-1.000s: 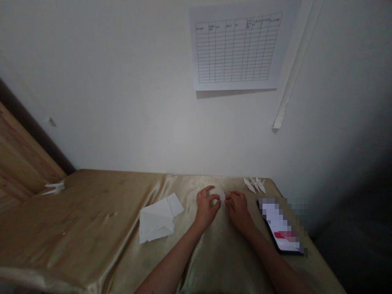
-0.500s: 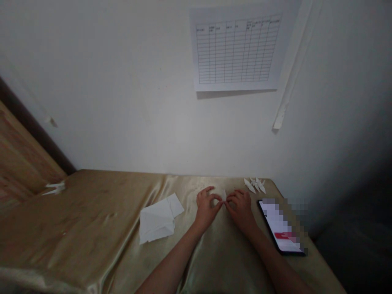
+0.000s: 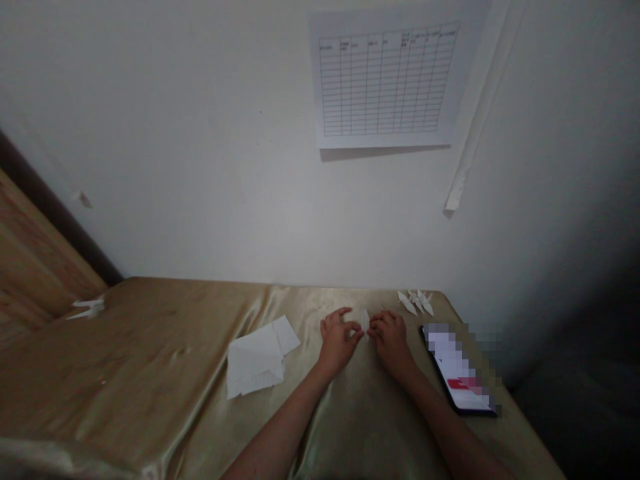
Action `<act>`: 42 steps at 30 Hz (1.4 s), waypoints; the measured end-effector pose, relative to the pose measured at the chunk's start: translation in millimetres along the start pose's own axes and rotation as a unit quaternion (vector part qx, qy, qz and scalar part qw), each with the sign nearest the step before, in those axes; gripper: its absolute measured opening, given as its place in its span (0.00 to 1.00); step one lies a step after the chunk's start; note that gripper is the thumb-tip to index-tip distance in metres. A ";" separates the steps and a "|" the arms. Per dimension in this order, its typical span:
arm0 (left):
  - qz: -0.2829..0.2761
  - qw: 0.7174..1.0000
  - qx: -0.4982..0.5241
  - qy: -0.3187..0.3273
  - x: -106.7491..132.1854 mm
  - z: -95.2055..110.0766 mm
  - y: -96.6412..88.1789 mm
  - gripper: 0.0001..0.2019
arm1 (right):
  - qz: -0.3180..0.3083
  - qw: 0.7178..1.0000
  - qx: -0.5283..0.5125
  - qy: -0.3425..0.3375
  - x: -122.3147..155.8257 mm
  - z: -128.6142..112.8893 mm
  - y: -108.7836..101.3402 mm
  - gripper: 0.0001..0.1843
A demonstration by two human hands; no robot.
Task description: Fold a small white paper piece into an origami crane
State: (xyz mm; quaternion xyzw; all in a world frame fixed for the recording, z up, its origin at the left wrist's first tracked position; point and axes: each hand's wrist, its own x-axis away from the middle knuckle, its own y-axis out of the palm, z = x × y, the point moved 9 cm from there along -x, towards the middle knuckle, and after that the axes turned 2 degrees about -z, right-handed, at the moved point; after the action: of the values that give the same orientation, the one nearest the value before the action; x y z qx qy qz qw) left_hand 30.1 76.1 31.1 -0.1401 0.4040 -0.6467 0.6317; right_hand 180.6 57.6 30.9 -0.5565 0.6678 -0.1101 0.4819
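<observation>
Remotely, I have the left hand (image 3: 341,341) and right hand (image 3: 391,341) pinched nearly closed on the small paper (image 3: 365,320) between them, likely to steady both edges. The sheets (image 3: 256,360) lie left, presumably for easy reach.

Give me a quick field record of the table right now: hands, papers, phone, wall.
Left hand: thumb and forefinger pinched at the small paper
Right hand: fingertips at the small paper's other side
Loose sheets: white, overlapping, left of the left hand
Folded shapes: white, clustered near the far right corner
Phone: right of the right hand, screen lit, partly blurred out
Cloth: gold, shiny, creased
Wall: printed grid sheet above the table
</observation>
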 end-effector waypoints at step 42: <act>0.025 1.000 -0.006 0.010 2.9 4.8 -2.1 0.05 | -0.011 1.000 -0.017 0.018 2.7 4.7 10.8 0.09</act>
State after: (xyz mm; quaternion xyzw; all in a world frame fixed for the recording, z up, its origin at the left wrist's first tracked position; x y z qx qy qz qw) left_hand 31.4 71.6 34.7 -0.1276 0.4173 -0.6298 0.6426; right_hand 177.6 60.9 19.7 -0.5698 0.6719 -0.1137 0.4593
